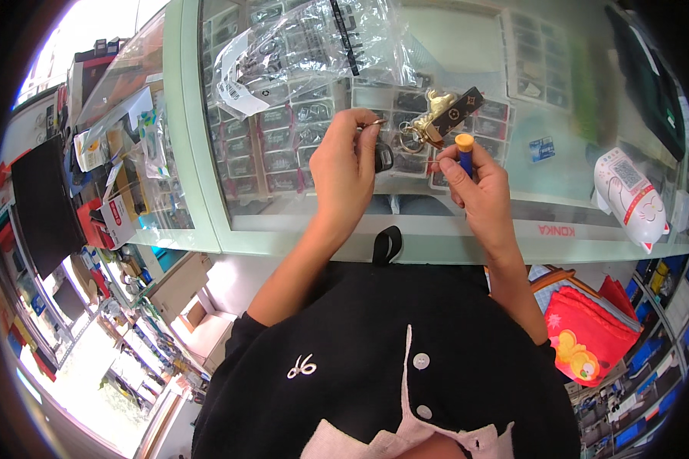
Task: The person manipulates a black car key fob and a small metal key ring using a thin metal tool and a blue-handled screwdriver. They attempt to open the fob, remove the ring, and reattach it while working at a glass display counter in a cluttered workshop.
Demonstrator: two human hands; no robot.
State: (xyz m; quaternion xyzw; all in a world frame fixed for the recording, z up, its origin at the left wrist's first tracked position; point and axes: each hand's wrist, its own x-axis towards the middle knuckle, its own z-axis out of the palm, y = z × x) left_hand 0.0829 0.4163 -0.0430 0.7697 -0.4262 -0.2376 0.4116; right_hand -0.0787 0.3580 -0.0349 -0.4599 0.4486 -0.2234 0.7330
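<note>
Over the glass counter, my left hand [343, 164] is closed on a black key fob [384, 157], its thumb and forefinger pinching near a small metal piece at the top. My right hand [481, 190] grips a small screwdriver [465, 157] with a blue handle and an orange-yellow cap, held fairly upright; its tip is hard to make out. Between and just beyond the hands lies a keychain with a gold figure [438, 101], a dark patterned strap [459, 112] and metal rings [412, 139]. Whether the rings join the fob cannot be told.
A clear plastic bag [306, 57] with a white label lies at the back left of the glass counter [467, 30]. Several packaged items show beneath the glass. A blue card [542, 149] and a white cat figurine [629, 200] are to the right. A red cloth [589, 329] hangs below.
</note>
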